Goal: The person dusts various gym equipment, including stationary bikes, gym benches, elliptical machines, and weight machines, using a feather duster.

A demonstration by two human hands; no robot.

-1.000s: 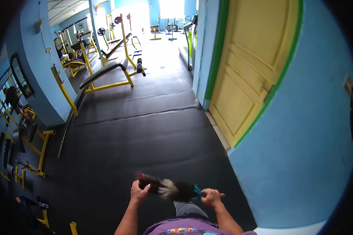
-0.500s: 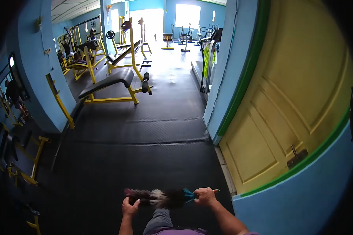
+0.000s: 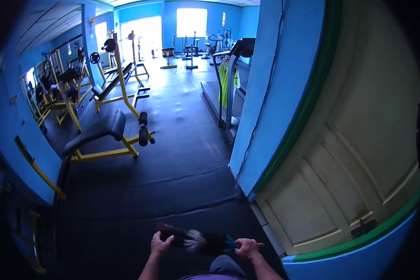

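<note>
A feather duster (image 3: 195,241) with dark and whitish feathers lies crosswise in front of my body, low in the view. My right hand (image 3: 248,248) is closed round its handle, just beside the blue collar where the feathers start. The handle's end pokes out past that hand. At the dark reddish feather tip, my left hand (image 3: 160,244) grips with the thumb on the near side; its other fingers are partly hidden. My knee (image 3: 226,265) shows beneath the duster.
Black rubber matting (image 3: 172,191) with raised seams covers the floor. A padded bench (image 3: 102,132) on a yellow frame stands ahead on the left. A treadmill (image 3: 229,91) draped with a bright green cloth is beyond the blue pillar (image 3: 261,93). On my right is a closed panelled door (image 3: 308,200).
The view has shifted forward and turned right, so the bench and treadmill look nearer and further left. Both hands keep hold of the feather duster.
</note>
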